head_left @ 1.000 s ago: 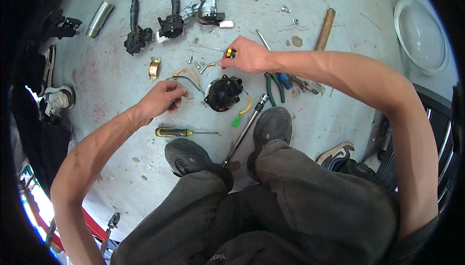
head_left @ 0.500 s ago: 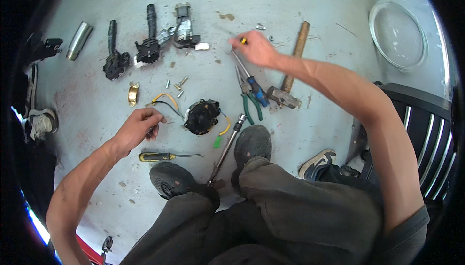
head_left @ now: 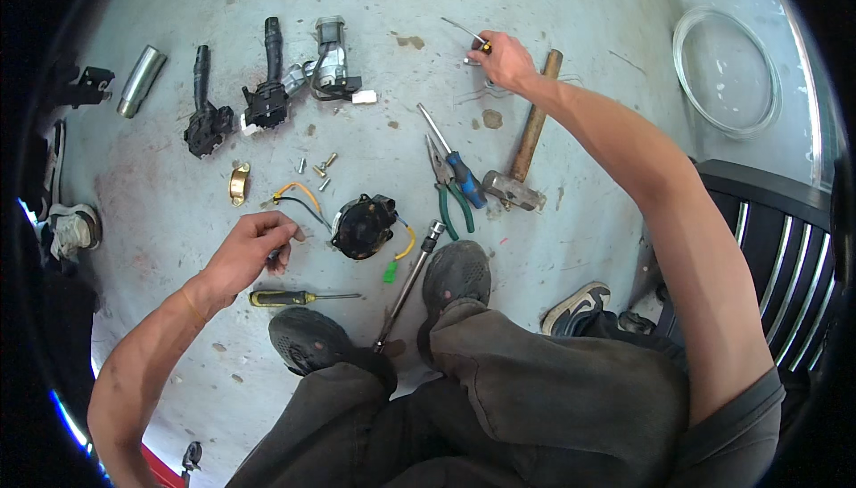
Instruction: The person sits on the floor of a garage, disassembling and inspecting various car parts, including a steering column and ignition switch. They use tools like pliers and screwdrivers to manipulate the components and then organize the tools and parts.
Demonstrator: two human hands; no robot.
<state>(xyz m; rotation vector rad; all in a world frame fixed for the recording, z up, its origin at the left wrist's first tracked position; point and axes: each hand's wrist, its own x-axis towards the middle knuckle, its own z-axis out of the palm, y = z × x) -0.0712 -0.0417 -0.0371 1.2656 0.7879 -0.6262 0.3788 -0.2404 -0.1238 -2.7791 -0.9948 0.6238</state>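
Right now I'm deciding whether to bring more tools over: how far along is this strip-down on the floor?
Done: two black stalk switches and a lock cylinder lie apart in a row, loose screws beside them. In hand: the right hand grips a small yellow-tipped tool; the left hand pinches wires from the round black wired part. Left: that part looks unopened.

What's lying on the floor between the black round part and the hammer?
In the head view, pliers lie between the black round part and the hammer.
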